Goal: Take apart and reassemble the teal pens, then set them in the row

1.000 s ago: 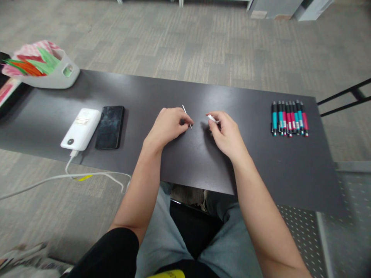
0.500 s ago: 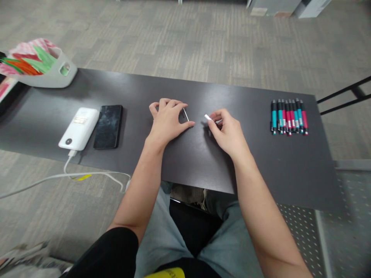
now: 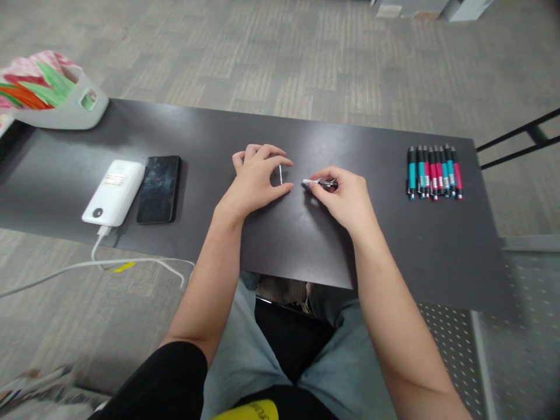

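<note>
On the table (image 3: pixel 131 125), your left hand (image 3: pixel 254 181) pinches a thin refill (image 3: pixel 280 174) and your right hand (image 3: pixel 345 195) grips the pen barrel (image 3: pixel 319 183); a loose pinch could drop the refill.

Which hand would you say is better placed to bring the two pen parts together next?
Probably the right hand: it holds the pen barrel level, tip aimed at the thin refill that the left hand pinches upright nearby.
</note>
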{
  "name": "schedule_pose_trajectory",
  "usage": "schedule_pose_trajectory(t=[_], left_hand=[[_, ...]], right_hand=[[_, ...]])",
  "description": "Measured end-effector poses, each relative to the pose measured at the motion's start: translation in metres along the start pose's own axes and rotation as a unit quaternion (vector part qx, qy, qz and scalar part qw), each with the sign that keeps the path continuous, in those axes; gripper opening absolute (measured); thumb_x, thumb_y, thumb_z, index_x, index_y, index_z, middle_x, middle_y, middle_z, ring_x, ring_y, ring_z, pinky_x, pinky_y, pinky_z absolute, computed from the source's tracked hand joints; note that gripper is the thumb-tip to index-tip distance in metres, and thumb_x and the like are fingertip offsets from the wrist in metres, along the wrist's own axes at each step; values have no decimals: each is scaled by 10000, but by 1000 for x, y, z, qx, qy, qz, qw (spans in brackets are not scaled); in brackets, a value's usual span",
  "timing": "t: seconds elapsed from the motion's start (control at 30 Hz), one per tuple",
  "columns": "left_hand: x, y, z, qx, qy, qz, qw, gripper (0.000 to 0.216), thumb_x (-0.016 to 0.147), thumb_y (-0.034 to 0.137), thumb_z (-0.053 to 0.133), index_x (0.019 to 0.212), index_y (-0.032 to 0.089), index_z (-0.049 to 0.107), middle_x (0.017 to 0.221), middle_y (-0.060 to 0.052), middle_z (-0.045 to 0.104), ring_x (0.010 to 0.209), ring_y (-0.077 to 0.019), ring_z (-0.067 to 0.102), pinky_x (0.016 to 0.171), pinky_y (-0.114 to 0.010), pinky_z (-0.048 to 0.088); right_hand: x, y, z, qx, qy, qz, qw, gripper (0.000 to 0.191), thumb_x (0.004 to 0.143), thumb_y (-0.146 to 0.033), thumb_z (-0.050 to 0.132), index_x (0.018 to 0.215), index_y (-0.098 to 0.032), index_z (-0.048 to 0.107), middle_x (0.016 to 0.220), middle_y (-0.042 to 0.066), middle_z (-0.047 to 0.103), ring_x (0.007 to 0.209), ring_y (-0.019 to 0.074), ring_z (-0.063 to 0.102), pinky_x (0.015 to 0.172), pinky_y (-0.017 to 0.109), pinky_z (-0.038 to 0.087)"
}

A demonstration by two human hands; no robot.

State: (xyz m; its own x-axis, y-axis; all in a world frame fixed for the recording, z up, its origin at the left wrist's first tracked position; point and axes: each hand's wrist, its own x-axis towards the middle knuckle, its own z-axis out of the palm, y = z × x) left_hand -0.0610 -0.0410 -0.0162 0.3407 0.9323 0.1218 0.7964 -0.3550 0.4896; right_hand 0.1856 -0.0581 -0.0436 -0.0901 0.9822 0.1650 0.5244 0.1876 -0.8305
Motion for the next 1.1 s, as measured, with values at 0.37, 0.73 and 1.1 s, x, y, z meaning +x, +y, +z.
schedule_pose_trajectory(t=[0.37,0.73,1.1], left_hand=[[4,13,9,9,-55,34,998,249,1077,395,832,1311,351,903,1472,-86,773,1426,-417,583,1238,-637,375],[6,23,16,10,-58,36,998,221,1112,399,725,1199,320,912,1379,-76,810,1364,-407,620,1231,-637,378],[9,4,13,28,4,-30,999,266,1138,475,683,1194,357,914,1410,-104,768,1423,-442,572,1248,-685,359]], right_hand=[[0,-10,0,15,-3,9,1000,40,911,-374,848,940,-360,873,893,56,842,758,306,755,782,509,650],[-2,-12,1,63,78,-5,995,82,983,-379,813,1005,-308,847,893,50,803,697,265,653,696,462,551],[-2,-9,-2,2,6,-57,998,144,1037,-351,740,1123,-342,854,1130,68,838,831,272,680,870,491,580]])
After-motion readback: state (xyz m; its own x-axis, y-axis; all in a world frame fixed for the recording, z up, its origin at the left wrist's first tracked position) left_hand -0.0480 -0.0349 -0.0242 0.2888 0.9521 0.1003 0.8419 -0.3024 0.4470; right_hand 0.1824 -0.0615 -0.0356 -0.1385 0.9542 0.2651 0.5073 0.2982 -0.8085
